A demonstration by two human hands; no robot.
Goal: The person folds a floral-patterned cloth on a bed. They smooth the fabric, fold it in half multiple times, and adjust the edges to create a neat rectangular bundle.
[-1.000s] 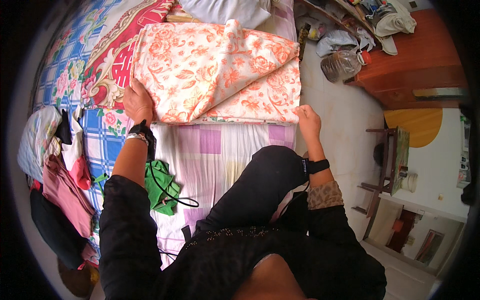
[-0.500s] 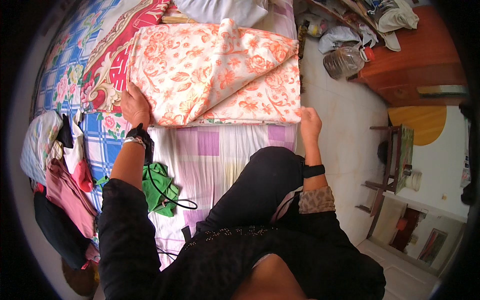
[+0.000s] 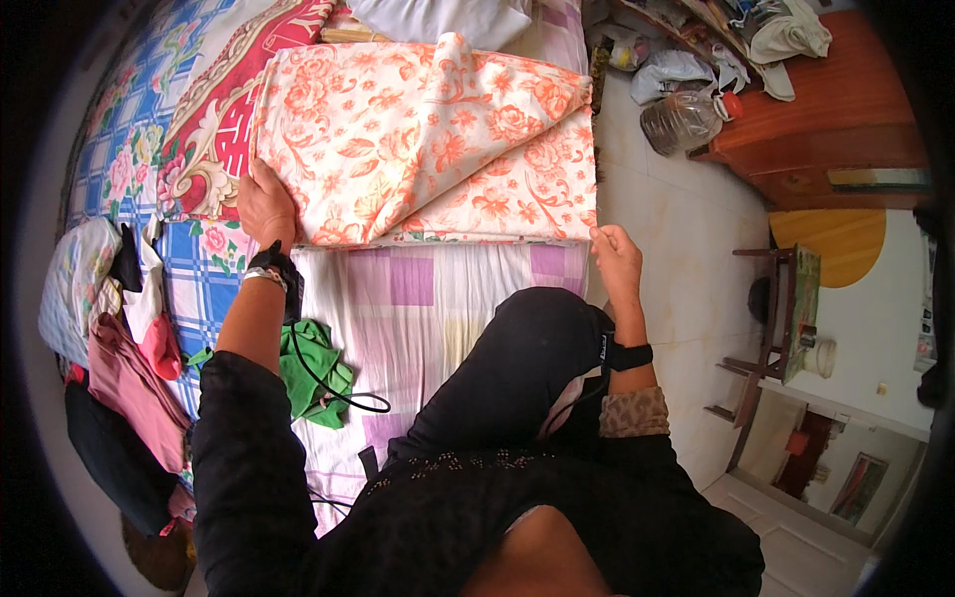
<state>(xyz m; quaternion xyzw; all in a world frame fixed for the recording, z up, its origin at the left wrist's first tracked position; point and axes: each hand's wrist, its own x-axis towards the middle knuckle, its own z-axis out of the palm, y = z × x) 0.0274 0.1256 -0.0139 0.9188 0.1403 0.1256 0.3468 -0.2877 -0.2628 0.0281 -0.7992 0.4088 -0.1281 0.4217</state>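
Note:
A folded floral cloth, white with orange-red flowers and looking like a bed sheet, lies across the bed. Its top layer is turned over slantwise, with a raised fold near the middle. My left hand grips its near left edge, fingers tucked partly out of sight underneath. At the near right corner, my right hand pinches the cloth's edge between thumb and fingers. Black bands circle both wrists. Under the cloth spreads a white and purple checked bedcover.
A crumpled green cloth and a black cord lie near my left forearm. Piled clothes sit at the far left. A red patterned blanket lies beyond my left hand. Right of the bed, a large plastic bottle stands on the tiled floor.
My right hand has shifted slightly nearer, its curled fist becoming a pinch at the cloth's corner. My left hand keeps its hold, and the cloth lies almost the same.

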